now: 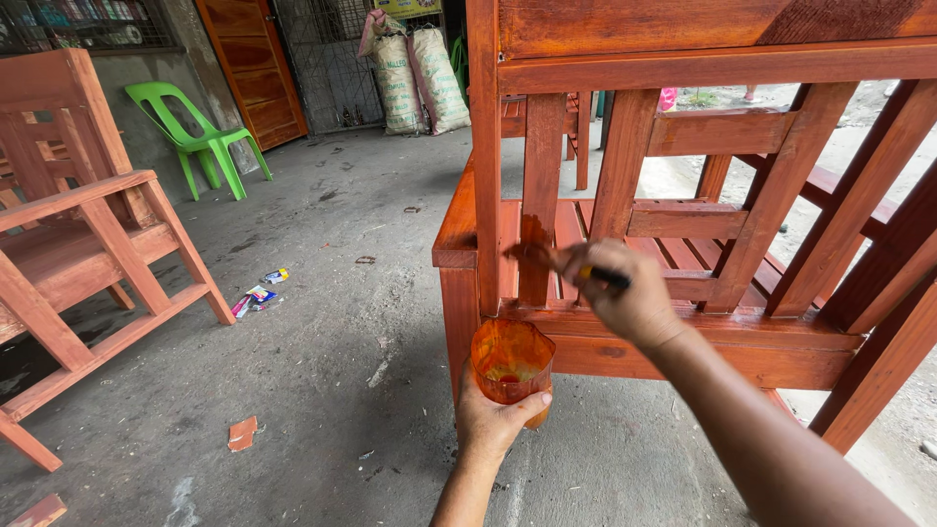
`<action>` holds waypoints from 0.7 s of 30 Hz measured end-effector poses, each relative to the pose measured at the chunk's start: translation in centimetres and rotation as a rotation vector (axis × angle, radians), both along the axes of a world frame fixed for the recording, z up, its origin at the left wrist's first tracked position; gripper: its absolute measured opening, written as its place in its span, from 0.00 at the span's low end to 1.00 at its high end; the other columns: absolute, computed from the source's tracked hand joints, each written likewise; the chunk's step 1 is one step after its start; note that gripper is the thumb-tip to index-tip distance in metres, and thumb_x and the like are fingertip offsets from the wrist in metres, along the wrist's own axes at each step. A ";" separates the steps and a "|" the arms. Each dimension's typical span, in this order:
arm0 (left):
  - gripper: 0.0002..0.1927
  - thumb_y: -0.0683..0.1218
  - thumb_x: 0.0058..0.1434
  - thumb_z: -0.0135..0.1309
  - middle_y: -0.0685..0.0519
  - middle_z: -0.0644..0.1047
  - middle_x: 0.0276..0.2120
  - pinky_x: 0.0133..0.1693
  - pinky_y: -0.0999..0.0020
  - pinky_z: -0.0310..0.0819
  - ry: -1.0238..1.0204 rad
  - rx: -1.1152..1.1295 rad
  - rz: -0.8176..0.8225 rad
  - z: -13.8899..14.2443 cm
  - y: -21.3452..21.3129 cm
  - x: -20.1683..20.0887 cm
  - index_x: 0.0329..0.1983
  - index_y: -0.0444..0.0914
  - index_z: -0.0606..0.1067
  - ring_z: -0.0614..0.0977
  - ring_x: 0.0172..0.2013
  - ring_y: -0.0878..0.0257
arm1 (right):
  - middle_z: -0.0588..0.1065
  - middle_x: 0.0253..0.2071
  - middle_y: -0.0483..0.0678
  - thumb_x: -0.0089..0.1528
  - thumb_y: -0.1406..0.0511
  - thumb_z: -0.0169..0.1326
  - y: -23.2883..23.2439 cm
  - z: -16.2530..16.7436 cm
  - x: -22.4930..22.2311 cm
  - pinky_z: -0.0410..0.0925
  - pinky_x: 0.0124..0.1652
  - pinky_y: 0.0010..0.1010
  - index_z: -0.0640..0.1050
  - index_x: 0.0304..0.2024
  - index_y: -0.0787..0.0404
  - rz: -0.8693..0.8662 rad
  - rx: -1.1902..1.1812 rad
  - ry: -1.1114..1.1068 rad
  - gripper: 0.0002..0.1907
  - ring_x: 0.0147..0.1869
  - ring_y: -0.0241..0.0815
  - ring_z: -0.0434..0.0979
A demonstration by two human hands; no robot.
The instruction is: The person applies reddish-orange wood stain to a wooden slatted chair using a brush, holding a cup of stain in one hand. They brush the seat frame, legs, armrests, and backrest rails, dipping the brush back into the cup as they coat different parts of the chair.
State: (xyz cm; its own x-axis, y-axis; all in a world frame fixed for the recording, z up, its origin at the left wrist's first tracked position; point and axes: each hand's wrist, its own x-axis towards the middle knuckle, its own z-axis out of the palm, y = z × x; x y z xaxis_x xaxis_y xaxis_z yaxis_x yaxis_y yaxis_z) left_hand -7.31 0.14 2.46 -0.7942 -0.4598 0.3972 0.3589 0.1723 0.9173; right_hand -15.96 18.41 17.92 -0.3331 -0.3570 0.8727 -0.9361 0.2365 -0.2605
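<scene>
My right hand [625, 298] grips a paintbrush [547, 256] with a dark handle. Its bristles press against a vertical slat [542, 166] of a reddish-brown wooden chair frame [683, 63]. The slat's lower part looks wet and darker. Below it, my left hand [493, 420] holds a cut-off plastic cup [510, 359] stained orange, with a little stain liquid at the bottom. The cup sits just in front of the chair's lower rail [703, 346].
A second stained wooden chair [88, 254] stands at the left. A green plastic chair [200, 137] is by the back wall, near a wooden door [249, 68] and filled sacks [415, 78]. Wrappers [259, 293] and a wood scrap [242, 432] lie on the concrete floor.
</scene>
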 end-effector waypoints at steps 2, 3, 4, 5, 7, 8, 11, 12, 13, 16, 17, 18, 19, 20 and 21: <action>0.52 0.45 0.35 0.77 0.49 0.74 0.56 0.59 0.59 0.78 0.032 -0.003 0.003 0.0 -0.1 -0.3 0.64 0.41 0.64 0.78 0.58 0.57 | 0.81 0.48 0.47 0.58 0.74 0.61 0.8 2.7 -0.4 0.76 0.51 0.30 0.79 0.36 0.60 0.001 -0.051 -0.054 0.07 0.52 0.41 0.83; 0.52 0.45 0.34 0.77 0.50 0.73 0.56 0.58 0.59 0.78 0.042 0.002 0.003 0.0 -0.3 -0.5 0.64 0.41 0.63 0.77 0.58 0.57 | 0.81 0.46 0.46 0.58 0.73 0.62 1.1 3.8 -0.6 0.76 0.51 0.30 0.78 0.36 0.60 -0.050 0.017 -0.100 0.07 0.52 0.41 0.83; 0.53 0.45 0.34 0.77 0.50 0.73 0.56 0.58 0.59 0.78 0.052 0.007 0.005 -0.1 -0.3 -0.6 0.65 0.41 0.63 0.77 0.58 0.57 | 0.82 0.44 0.46 0.58 0.73 0.63 1.4 4.7 -0.8 0.76 0.51 0.30 0.78 0.36 0.60 -0.101 0.086 -0.145 0.07 0.51 0.40 0.83; 0.53 0.45 0.34 0.77 0.50 0.73 0.56 0.58 0.59 0.78 0.031 0.006 0.018 -0.2 -0.4 -0.6 0.64 0.41 0.63 0.77 0.58 0.58 | 0.82 0.42 0.46 0.58 0.72 0.64 1.5 5.1 -1.0 0.76 0.51 0.29 0.78 0.35 0.60 -0.151 0.155 -0.190 0.07 0.50 0.39 0.83; 0.53 0.45 0.34 0.77 0.51 0.73 0.55 0.58 0.60 0.79 -0.008 0.003 0.043 -0.3 -0.6 -0.7 0.64 0.42 0.63 0.77 0.58 0.58 | 0.83 0.42 0.45 0.56 0.73 0.63 1.3 4.6 -1.1 0.76 0.52 0.30 0.79 0.35 0.59 -0.057 0.168 -0.182 0.07 0.50 0.39 0.84; 0.52 0.45 0.34 0.77 0.51 0.73 0.55 0.58 0.59 0.79 0.011 0.020 0.021 -0.4 -0.6 -0.6 0.64 0.41 0.64 0.78 0.58 0.58 | 0.83 0.43 0.44 0.55 0.74 0.63 1.0 3.8 -1.1 0.76 0.52 0.30 0.80 0.34 0.59 -0.010 0.175 -0.181 0.08 0.51 0.39 0.84; 0.50 0.45 0.34 0.77 0.50 0.75 0.55 0.59 0.59 0.78 0.057 0.045 -0.015 -0.5 -0.8 -0.6 0.62 0.40 0.66 0.79 0.57 0.57 | 0.82 0.41 0.43 0.55 0.73 0.62 -0.5 0.1 -0.9 0.77 0.45 0.33 0.80 0.34 0.56 -0.047 0.255 -0.285 0.07 0.46 0.41 0.85; 0.49 0.44 0.34 0.77 0.49 0.75 0.55 0.59 0.59 0.77 0.064 0.033 -0.006 -0.5 -0.9 -0.5 0.62 0.39 0.66 0.79 0.57 0.57 | 0.82 0.40 0.43 0.55 0.73 0.62 -1.0 -1.3 -0.8 0.78 0.43 0.34 0.80 0.33 0.57 -0.063 0.275 -0.294 0.07 0.46 0.43 0.84; 0.49 0.44 0.34 0.77 0.49 0.76 0.55 0.59 0.59 0.76 0.066 0.020 0.002 -0.6 -0.9 -0.4 0.62 0.39 0.67 0.79 0.57 0.57 | 0.81 0.40 0.44 0.54 0.73 0.61 -1.2 -2.4 -0.8 0.78 0.41 0.35 0.79 0.33 0.57 -0.079 0.296 -0.308 0.07 0.45 0.44 0.84; 0.49 0.44 0.34 0.77 0.50 0.75 0.56 0.59 0.61 0.76 -0.002 0.009 0.021 -0.5 -0.7 -0.2 0.62 0.40 0.67 0.79 0.57 0.58 | 0.81 0.39 0.47 0.52 0.74 0.62 -1.7 -3.8 -1.3 0.74 0.45 0.40 0.80 0.33 0.57 -0.079 0.336 -0.100 0.09 0.47 0.52 0.81; 0.50 0.45 0.34 0.77 0.50 0.75 0.56 0.59 0.61 0.76 -0.008 0.002 0.022 -0.6 -0.6 -0.1 0.62 0.40 0.67 0.78 0.58 0.58 | 0.80 0.39 0.47 0.52 0.73 0.62 -1.8 -4.1 -1.4 0.74 0.45 0.39 0.80 0.34 0.57 -0.085 0.337 -0.119 0.09 0.47 0.52 0.81; 0.50 0.45 0.34 0.77 0.50 0.75 0.56 0.59 0.60 0.76 -0.007 -0.003 0.025 -0.4 -0.4 -0.2 0.62 0.40 0.66 0.78 0.58 0.58 | 0.80 0.39 0.48 0.53 0.73 0.62 -1.8 -4.1 -1.5 0.74 0.46 0.39 0.80 0.34 0.57 -0.089 0.339 -0.131 0.08 0.47 0.52 0.81; 0.50 0.45 0.34 0.77 0.50 0.75 0.56 0.59 0.60 0.75 -0.005 -0.007 0.032 -0.3 -0.4 -0.2 0.62 0.40 0.66 0.78 0.58 0.59 | 0.80 0.38 0.48 0.53 0.72 0.61 -1.7 -4.1 -1.4 0.74 0.46 0.39 0.80 0.34 0.57 -0.091 0.343 -0.142 0.08 0.47 0.52 0.80; 0.50 0.46 0.34 0.77 0.50 0.75 0.56 0.59 0.60 0.75 0.006 0.006 0.015 -0.2 -0.2 -0.1 0.62 0.40 0.66 0.78 0.58 0.58 | 0.80 0.39 0.48 0.53 0.73 0.61 -1.6 -4.1 -1.2 0.74 0.46 0.39 0.80 0.34 0.57 -0.087 0.342 -0.146 0.08 0.47 0.52 0.80; 0.50 0.46 0.34 0.77 0.50 0.75 0.56 0.59 0.60 0.76 0.019 0.019 -0.001 -0.2 -0.1 0.0 0.62 0.40 0.66 0.78 0.58 0.58 | 0.79 0.40 0.48 0.53 0.74 0.60 -1.4 -4.1 -0.9 0.74 0.46 0.39 0.79 0.34 0.57 -0.084 0.342 -0.149 0.08 0.48 0.52 0.80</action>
